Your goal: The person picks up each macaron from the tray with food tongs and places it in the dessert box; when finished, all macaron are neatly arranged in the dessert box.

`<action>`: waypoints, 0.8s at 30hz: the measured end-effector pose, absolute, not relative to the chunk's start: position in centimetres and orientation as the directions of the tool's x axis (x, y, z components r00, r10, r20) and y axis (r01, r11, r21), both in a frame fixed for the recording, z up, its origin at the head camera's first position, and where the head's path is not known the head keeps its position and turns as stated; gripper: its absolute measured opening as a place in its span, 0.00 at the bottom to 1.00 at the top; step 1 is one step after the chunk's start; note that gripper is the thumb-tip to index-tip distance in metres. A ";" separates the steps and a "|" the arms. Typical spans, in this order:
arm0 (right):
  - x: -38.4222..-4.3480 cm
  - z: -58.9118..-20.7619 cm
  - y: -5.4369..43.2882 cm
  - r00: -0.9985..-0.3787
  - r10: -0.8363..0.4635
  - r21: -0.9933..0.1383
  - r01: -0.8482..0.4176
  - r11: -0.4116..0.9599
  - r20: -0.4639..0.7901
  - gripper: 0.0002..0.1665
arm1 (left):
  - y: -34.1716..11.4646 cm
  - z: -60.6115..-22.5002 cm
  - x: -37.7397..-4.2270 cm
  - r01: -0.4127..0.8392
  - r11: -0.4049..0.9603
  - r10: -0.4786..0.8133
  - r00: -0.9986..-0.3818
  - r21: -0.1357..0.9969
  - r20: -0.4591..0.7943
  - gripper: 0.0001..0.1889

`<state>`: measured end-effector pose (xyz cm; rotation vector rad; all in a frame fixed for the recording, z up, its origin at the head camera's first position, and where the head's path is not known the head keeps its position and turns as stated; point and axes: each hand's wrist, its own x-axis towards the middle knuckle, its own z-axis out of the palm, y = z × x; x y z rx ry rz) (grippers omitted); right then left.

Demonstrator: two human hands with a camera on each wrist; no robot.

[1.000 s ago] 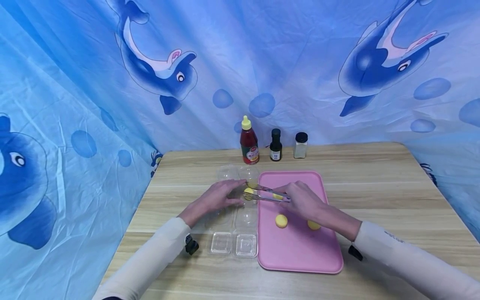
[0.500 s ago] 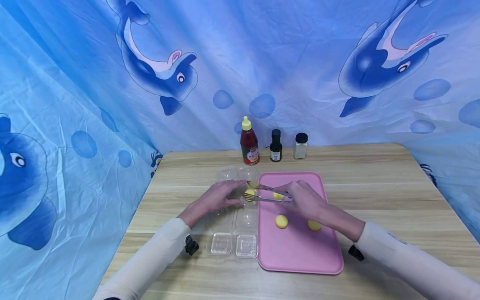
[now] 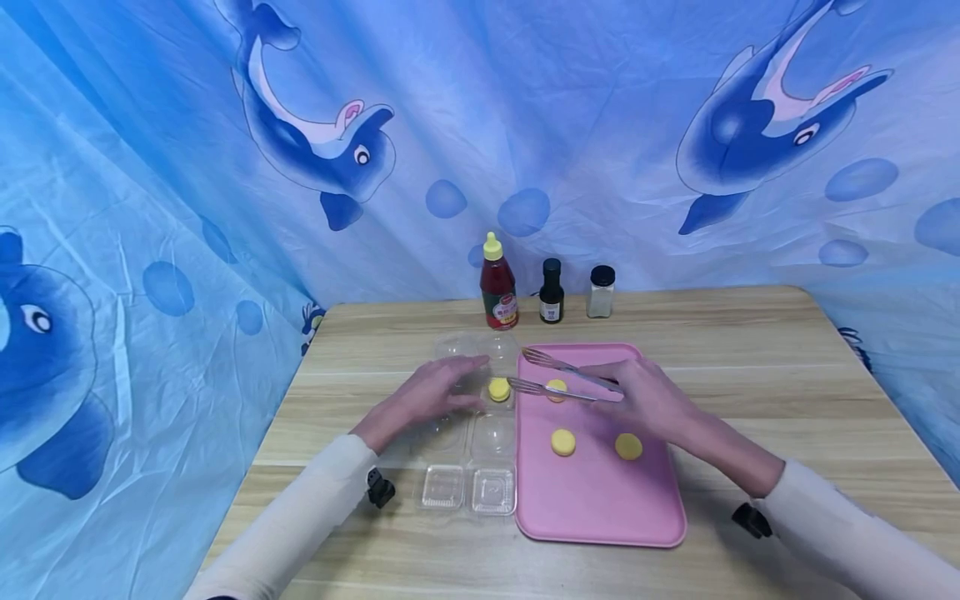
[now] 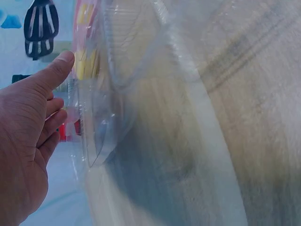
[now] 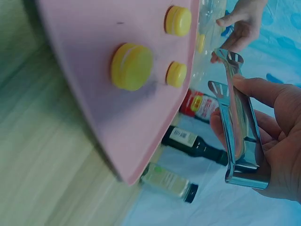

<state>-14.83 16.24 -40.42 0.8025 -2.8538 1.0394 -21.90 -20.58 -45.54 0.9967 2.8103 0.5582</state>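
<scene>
My right hand grips metal tongs over the pink tray. Their slotted tips are spread, with nothing between them. On the tray sit three yellow macarons. Another yellow macaron lies in a right-hand compartment of the clear plastic container, left of the tray. My left hand is over the container's left side, thumb and fingers spread apart and holding nothing. In the left wrist view its thumb is close to the clear plastic; I cannot tell whether they touch.
Behind the container and tray stand a red sauce bottle, a dark bottle and a black-capped jar. A blue dolphin-print curtain hangs behind the wooden table.
My right hand has moved right, drawing the tongs away from the container; their tips have spread. The macaron that was between the tips now sits free in its compartment. My left hand has barely moved.
</scene>
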 end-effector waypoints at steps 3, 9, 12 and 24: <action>-14.4 -40.6 17.2 -0.891 -0.432 -0.604 -0.423 0.676 0.141 0.31 | -21.1 -45.4 -22.0 0.584 0.717 0.619 -0.785 0.381 0.039 0.44; -13.7 -41.6 18.7 -0.905 -0.399 -0.594 -0.402 0.697 0.145 0.30 | -22.8 -45.0 -21.8 0.564 0.716 0.589 -0.804 0.411 0.079 0.43; -13.4 -42.2 19.3 -0.902 -0.399 -0.592 -0.413 0.693 0.162 0.29 | -23.6 -44.8 -21.7 0.546 0.730 0.566 -0.820 0.411 0.084 0.43; -12.7 -43.6 20.1 -0.929 -0.362 -0.609 -0.332 0.721 0.078 0.31 | -26.2 -45.6 -21.2 0.532 0.724 0.547 -0.831 0.438 0.106 0.46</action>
